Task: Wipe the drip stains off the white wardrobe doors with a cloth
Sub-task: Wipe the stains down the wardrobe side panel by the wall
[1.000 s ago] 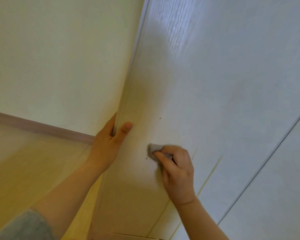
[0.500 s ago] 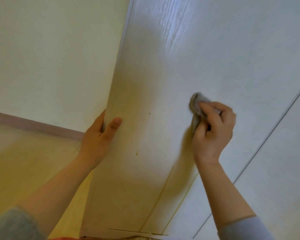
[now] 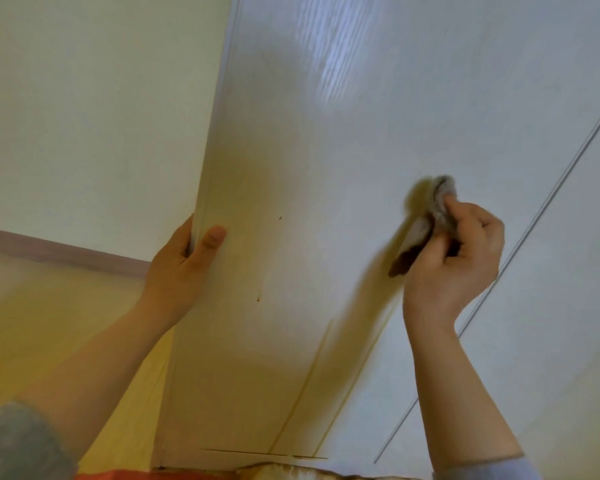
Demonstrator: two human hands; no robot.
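The left hand (image 3: 184, 268) grips the left edge of the door (image 3: 326, 133): its fingers curl behind the edge and its thumb lies flat on the front face. The right hand (image 3: 454, 261) holds a bunched grey cloth (image 3: 437, 206), pinched between thumb and curled fingers, and presses it to the door face, right of the middle and near the seam (image 3: 534, 220) with the next door (image 3: 568, 289). The cloth's upper end sticks out above the fingertips and a fold hangs down beside the thumb; its edges are blurred. Two thin yellowish drip lines (image 3: 309, 382) run down the door below the right hand towards the bottom edge. Two small brown spots sit between the hands, apart from the cloth: an upper spot (image 3: 280, 218) and a lower spot (image 3: 258, 299). Left of the door are a cream wall (image 3: 101, 116), a pinkish skirting (image 3: 66, 252) and a pale floor (image 3: 49, 323). A grey sleeve (image 3: 18, 445) covers the left forearm at the bottom corner
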